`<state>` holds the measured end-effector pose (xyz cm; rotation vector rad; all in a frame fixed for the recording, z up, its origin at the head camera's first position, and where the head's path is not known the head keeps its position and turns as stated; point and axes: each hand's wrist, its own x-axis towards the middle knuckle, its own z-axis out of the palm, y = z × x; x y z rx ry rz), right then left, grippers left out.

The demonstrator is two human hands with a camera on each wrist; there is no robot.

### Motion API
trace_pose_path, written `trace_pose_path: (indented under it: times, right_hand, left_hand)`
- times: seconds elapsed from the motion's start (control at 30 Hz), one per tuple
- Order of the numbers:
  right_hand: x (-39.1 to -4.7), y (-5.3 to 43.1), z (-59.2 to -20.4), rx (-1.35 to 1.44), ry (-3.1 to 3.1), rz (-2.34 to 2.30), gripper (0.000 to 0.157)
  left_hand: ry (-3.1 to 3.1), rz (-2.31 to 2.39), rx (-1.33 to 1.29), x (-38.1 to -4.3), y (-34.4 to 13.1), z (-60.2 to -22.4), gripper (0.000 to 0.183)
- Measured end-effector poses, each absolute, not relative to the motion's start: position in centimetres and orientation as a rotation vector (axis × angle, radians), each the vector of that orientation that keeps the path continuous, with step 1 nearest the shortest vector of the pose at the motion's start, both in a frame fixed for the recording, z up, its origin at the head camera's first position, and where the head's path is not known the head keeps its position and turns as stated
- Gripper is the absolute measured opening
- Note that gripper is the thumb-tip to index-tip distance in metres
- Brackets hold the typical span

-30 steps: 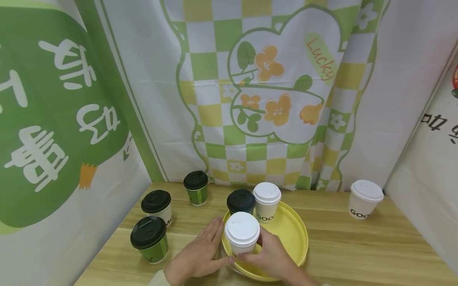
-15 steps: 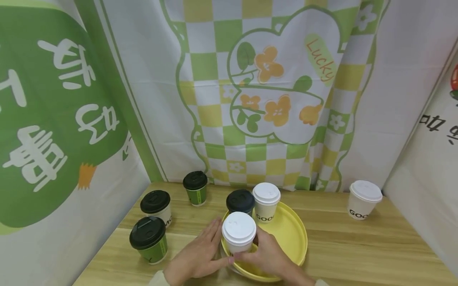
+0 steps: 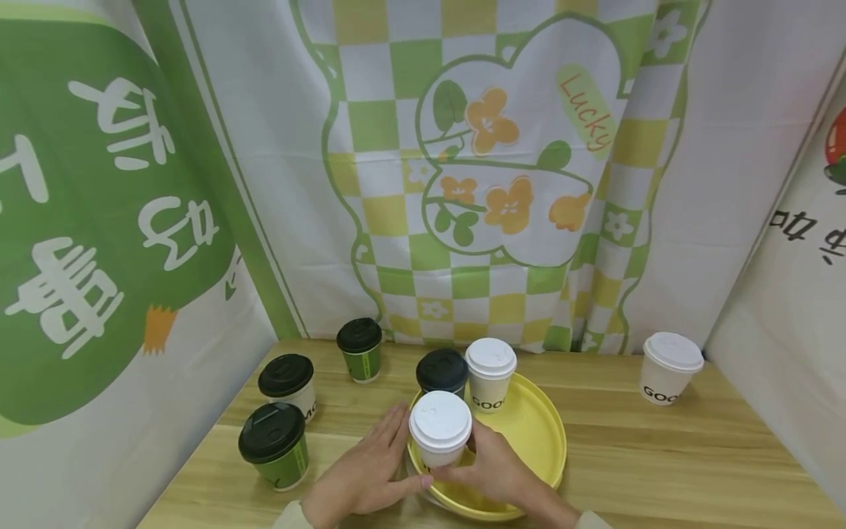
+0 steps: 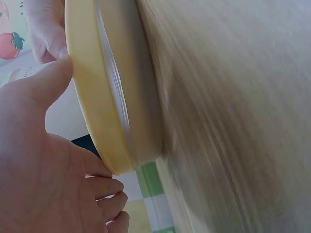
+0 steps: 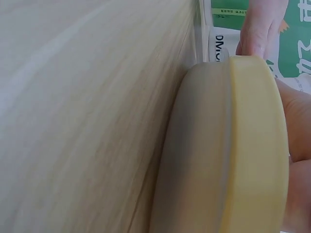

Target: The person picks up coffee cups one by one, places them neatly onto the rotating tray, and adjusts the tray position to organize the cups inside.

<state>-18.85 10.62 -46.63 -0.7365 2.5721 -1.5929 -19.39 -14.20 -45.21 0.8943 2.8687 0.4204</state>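
Against the yellow tray [image 3: 529,437], resting straight left fingers [image 3: 388,432], and now gripping the nearest white-lidded cup [image 3: 440,426] with right fingers [image 3: 483,439]!

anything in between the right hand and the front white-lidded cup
Nothing visible: the right hand holds the front white-lidded cup, thumb across its lower front. The dark-lidded cup and rear white-lidded cup stand behind it, and the left hand is on its other side, by the yellow tray.
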Motion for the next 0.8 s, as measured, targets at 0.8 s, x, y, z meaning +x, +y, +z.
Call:
trace_pose_path:
  times: [0.8]
  right_hand:
    - [-16.2, 23.2, -43.8, -0.231, 2.846, -1.386, 0.088]
  left_hand:
    - [2.862, 0.470, 0.954, -19.9, -15.2, -44.8, 0.083]
